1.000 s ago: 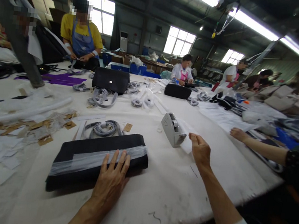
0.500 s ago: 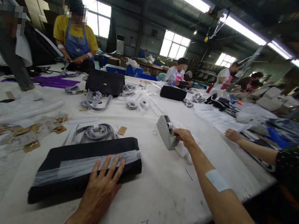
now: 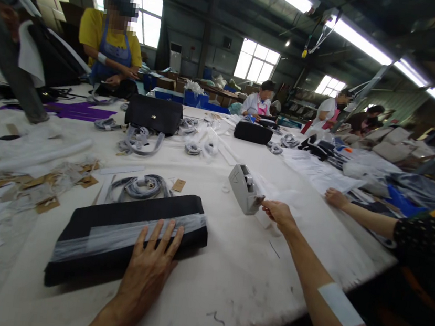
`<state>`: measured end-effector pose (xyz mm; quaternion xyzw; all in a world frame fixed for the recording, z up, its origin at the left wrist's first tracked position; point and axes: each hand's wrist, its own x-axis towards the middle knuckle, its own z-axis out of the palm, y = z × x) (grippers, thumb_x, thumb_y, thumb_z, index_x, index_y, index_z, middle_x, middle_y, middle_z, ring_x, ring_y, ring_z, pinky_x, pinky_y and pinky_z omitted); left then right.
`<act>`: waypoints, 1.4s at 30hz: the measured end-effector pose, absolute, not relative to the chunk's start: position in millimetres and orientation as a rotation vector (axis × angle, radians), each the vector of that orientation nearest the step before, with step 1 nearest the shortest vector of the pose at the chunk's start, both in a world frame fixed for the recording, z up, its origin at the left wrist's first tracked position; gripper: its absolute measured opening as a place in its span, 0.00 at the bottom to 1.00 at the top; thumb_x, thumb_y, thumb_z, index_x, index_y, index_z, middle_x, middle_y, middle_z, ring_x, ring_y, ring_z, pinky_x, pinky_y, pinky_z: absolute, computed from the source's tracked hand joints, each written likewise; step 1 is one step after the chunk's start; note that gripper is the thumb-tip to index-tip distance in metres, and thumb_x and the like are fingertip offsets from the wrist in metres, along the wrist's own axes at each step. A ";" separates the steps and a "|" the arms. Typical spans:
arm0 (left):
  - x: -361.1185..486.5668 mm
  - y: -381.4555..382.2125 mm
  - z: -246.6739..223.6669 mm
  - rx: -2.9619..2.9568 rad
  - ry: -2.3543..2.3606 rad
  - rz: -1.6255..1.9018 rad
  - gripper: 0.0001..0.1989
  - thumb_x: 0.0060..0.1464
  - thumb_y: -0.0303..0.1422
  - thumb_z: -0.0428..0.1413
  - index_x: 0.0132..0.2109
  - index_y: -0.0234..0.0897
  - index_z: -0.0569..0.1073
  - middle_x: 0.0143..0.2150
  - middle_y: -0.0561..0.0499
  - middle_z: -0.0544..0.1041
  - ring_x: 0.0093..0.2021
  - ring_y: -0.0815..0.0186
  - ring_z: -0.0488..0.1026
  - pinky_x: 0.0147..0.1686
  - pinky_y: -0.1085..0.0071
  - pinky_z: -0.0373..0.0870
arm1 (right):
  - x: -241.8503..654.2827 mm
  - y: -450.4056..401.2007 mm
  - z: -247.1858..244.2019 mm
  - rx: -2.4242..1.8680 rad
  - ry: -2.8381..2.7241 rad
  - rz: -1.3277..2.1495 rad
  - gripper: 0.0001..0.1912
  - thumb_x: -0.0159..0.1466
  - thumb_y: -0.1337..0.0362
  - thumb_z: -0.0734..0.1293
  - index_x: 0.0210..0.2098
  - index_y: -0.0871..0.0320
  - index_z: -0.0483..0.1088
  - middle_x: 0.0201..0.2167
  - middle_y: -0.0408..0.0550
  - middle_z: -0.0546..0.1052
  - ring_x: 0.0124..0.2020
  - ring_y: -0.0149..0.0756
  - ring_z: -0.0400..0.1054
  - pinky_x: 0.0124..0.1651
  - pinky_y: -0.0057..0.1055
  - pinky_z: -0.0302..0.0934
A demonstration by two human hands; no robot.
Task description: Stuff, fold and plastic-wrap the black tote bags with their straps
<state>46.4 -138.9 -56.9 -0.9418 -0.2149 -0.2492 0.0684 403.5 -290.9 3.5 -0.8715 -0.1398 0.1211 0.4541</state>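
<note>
Our left hand (image 3: 150,274) lies palm down with its fingers slightly spread on the near side of a folded black item (image 3: 128,213), which rests on the white table (image 3: 193,297) left of the frame's lower centre; the fingertips press on a translucent strip (image 3: 109,237) running along its length. Right of the frame's centre, our right hand (image 3: 281,216) has its fingers drawn together in a narrow pinch at the front end of a grey tape dispenser (image 3: 242,190); we cannot tell whether a tape end sits between them. A pale patch (image 3: 340,305) sticks to our right forearm. Just beyond the folded item, we see a wrapped coil of strap (image 3: 145,187) and a small brown tag (image 3: 179,185). Loose paper and tags (image 3: 48,204) scatter across the left of the frame. Farther up, a black bag (image 3: 154,115) stands left of centre, with another dark one (image 3: 253,132) to its right. At the right edge, a co-worker's hand (image 3: 336,198) rests near the table's side, and in the upper left a person in a yellow shirt (image 3: 112,49) stands across from us.
</note>
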 end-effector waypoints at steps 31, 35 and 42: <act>45.5 -143.1 -51.7 -2.785 -0.636 -0.672 0.25 0.62 0.38 0.48 0.65 0.44 0.61 0.65 0.45 0.64 0.65 0.48 0.57 0.62 0.45 0.51 | 247.8 -154.8 45.6 -2.346 -1.693 0.504 0.13 0.49 0.60 0.73 0.34 0.53 0.72 0.29 0.44 0.77 0.32 0.38 0.70 0.32 0.29 0.57; 45.3 -143.0 -51.2 -2.785 -0.637 -0.668 0.25 0.62 0.38 0.47 0.65 0.44 0.60 0.65 0.46 0.63 0.65 0.48 0.57 0.62 0.45 0.51 | 242.7 -156.0 48.4 -2.440 -1.745 0.360 0.16 0.51 0.56 0.73 0.37 0.53 0.70 0.33 0.47 0.76 0.37 0.44 0.70 0.37 0.33 0.57; 44.4 -144.2 -51.3 -2.769 -0.630 -0.669 0.25 0.62 0.38 0.48 0.65 0.44 0.60 0.65 0.46 0.63 0.65 0.48 0.56 0.62 0.46 0.51 | 258.9 -172.9 35.0 -2.506 -1.517 0.279 0.30 0.47 0.41 0.73 0.37 0.56 0.66 0.37 0.52 0.75 0.38 0.44 0.70 0.34 0.31 0.60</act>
